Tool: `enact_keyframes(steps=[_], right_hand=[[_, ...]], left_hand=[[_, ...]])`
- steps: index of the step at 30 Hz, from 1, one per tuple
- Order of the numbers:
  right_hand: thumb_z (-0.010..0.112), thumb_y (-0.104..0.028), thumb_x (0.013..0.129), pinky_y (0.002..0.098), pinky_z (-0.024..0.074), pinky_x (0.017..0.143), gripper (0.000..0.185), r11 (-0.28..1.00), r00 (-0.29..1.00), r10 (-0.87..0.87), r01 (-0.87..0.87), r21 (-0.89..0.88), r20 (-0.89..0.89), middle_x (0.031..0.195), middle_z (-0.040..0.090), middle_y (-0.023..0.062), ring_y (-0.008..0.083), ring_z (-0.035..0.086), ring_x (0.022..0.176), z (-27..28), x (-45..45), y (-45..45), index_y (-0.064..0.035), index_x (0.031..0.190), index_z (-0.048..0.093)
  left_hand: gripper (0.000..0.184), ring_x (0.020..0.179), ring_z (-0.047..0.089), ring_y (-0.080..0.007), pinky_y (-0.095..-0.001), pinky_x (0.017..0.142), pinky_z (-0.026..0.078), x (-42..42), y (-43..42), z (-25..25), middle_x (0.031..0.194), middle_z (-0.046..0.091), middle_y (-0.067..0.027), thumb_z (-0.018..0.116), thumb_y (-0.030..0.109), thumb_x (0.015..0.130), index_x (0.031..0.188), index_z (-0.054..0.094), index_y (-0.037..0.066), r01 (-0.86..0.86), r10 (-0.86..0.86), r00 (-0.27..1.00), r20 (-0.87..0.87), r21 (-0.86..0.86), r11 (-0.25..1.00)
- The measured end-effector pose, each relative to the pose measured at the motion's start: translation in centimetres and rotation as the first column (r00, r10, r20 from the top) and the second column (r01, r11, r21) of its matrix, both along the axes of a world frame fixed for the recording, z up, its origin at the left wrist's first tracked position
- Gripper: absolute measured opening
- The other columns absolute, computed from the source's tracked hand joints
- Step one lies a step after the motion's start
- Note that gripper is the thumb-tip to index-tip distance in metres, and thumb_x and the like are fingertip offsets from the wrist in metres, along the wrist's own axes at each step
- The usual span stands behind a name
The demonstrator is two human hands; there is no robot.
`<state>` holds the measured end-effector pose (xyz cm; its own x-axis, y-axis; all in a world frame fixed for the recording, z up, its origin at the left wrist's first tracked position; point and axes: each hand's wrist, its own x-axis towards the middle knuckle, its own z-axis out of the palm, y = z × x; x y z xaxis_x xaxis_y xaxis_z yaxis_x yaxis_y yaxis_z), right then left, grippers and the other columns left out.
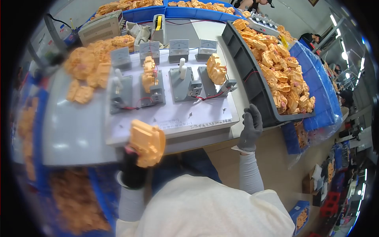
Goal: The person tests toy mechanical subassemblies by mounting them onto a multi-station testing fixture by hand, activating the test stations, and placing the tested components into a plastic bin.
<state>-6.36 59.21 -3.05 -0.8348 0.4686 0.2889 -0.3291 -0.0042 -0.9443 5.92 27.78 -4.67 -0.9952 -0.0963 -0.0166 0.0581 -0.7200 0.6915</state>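
Observation:
My left hand (134, 170), in a dark glove, is closed on an orange plastic housing (146, 143) in front of the white test board (169, 120). The housing is blurred by motion. My right hand (251, 128), in a grey glove, is beside the board's right corner, near the dark grey bin (272, 110). Its fingers are loosely bent and slightly apart, with nothing seen in them. On the board, one orange part (149, 75) sits on a grey fixture (152, 94), and another orange part (216, 69) sits on the rightmost fixture (207, 85). The fixtures between and left show white pegs.
Several panel meters (179, 50) line the board's back. Orange parts (280, 67) fill the grey bin, and more orange parts (89, 63) are piled at the left. Behind stand a beige instrument (101, 29), a tape dispenser (158, 29) and blue bins (144, 15). Other people work farther off.

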Motion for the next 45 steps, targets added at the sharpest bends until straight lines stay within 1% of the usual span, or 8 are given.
enact_keyframes(steps=[22, 25, 27, 29, 31, 37, 39, 45], right_hand=[[0.054, -0.008, 0.084, 0.0189, 0.0376, 0.064, 0.029, 0.999, 0.998, -0.037, 0.036, 0.027, 0.043, 0.094, 0.061, 0.0035, 0.0067, 0.052, 0.075, -1.4, -0.5, 2.4, -0.0022, 0.112, 0.057], [0.054, -0.008, 0.084, 0.0189, 0.0377, 0.064, 0.028, 0.999, 0.998, -0.021, 0.019, 0.041, 0.052, 0.094, 0.061, 0.0033, 0.0070, 0.052, 0.075, -1.5, -0.7, 2.3, -0.0020, 0.111, 0.057], [0.054, -0.008, 0.084, 0.0189, 0.0377, 0.064, 0.028, 0.999, 0.999, -0.001, -0.001, 0.041, 0.051, 0.093, 0.061, 0.0031, 0.0072, 0.052, 0.076, -1.4, -0.9, 2.3, -0.0018, 0.111, 0.057], [0.054, -0.008, 0.084, 0.0188, 0.0378, 0.064, 0.028, 0.999, 0.998, 0.020, -0.023, 0.048, 0.054, 0.093, 0.061, 0.0029, 0.0074, 0.052, 0.076, -1.3, -0.9, 2.1, -0.0015, 0.111, 0.057], [0.054, -0.008, 0.084, 0.0188, 0.0376, 0.064, 0.028, 0.997, 0.997, 0.052, -0.055, 0.050, 0.048, 0.093, 0.061, 0.0030, 0.0072, 0.052, 0.076, -1.4, -1.1, 2.2, -0.0013, 0.111, 0.057], [0.056, -0.002, 0.083, 0.0209, 0.0425, 0.072, 0.031, 0.981, 0.981, 0.165, -0.174, 0.085, 0.100, 0.099, 0.059, 0.0052, 0.0087, 0.053, 0.082, -1.2, -1.3, 2.0, 0.0004, 0.113, 0.055], [0.057, 0.000, 0.082, 0.0220, 0.0443, 0.076, 0.032, 0.975, 0.974, 0.186, -0.200, 0.098, 0.131, 0.101, 0.058, 0.0060, 0.0096, 0.054, 0.085, -1.1, -1.5, 1.8, 0.0012, 0.114, 0.054], [0.061, 0.004, 0.078, 0.0247, 0.0459, 0.082, 0.034, 0.845, 0.937, 0.301, -0.347, 0.406, 0.175, 0.104, 0.056, 0.0059, 0.0133, 0.054, 0.095, -0.1, -2.5, 1.5, 0.0012, 0.111, 0.055]], left_hand=[[0.068, 0.100, 0.057, -0.0225, -0.0346, 0.085, 0.047, 0.4, 1.5, 2.2, 0.109, 0.055, -0.0106, 0.072, 0.032, 0.070, 0.121, 0.041, -0.001, -0.093, 0.089, 0.996, -0.027, -0.180, 0.979], [0.065, 0.097, 0.057, -0.0223, -0.0341, 0.083, 0.047, -0.1, 2.3, 2.2, 0.107, 0.056, -0.0115, 0.074, 0.021, 0.067, 0.120, 0.043, 0.000, -0.164, 0.143, 0.986, -0.087, -0.359, 0.919], [0.061, 0.091, 0.058, -0.0212, -0.0337, 0.079, 0.048, -0.2, 2.1, 0.9, 0.103, 0.057, -0.0127, 0.074, 0.011, 0.063, 0.116, 0.046, -0.001, -0.293, 0.136, 0.956, -0.260, -0.852, 0.433], [0.054, 0.079, 0.060, -0.0206, -0.0335, 0.071, 0.050, -0.9, 3.8, 3.3, 0.090, 0.059, -0.0116, 0.077, 0.009, 0.060, 0.106, 0.051, -0.001, -0.431, 0.050, 0.898, -0.438, -0.848, 0.308], [0.055, 0.075, 0.061, -0.0214, -0.0333, 0.068, 0.050, -1.6, 4.9, 4.3, 0.086, 0.060, -0.0110, 0.079, 0.011, 0.059, 0.105, 0.052, 0.000, -0.363, -0.081, 0.896, -0.436, -0.825, 0.433], [0.047, 0.065, 0.061, -0.0284, -0.0325, 0.060, 0.048, -3.4, 5.9, 5.4, 0.074, 0.060, -0.0126, 0.081, 0.024, 0.056, 0.091, 0.058, 0.003, -0.310, -0.240, 0.886, -0.397, -0.891, 0.331], [0.060, 0.064, 0.061, -0.0217, -0.0300, 0.059, 0.048, -4.0, 5.8, 5.8, 0.082, 0.060, -0.0103, 0.082, 0.014, 0.056, 0.105, 0.051, 0.001, -0.408, -0.357, 0.793, -0.493, -0.866, 0.291], [0.054, 0.069, 0.062, -0.0200, -0.0280, 0.063, 0.049, -6.2, 6.8, 6.4, 0.086, 0.062, -0.0095, 0.080, 0.016, 0.059, 0.103, 0.053, 0.001, -0.236, -0.409, 0.838, -0.362, -0.915, 0.326]])
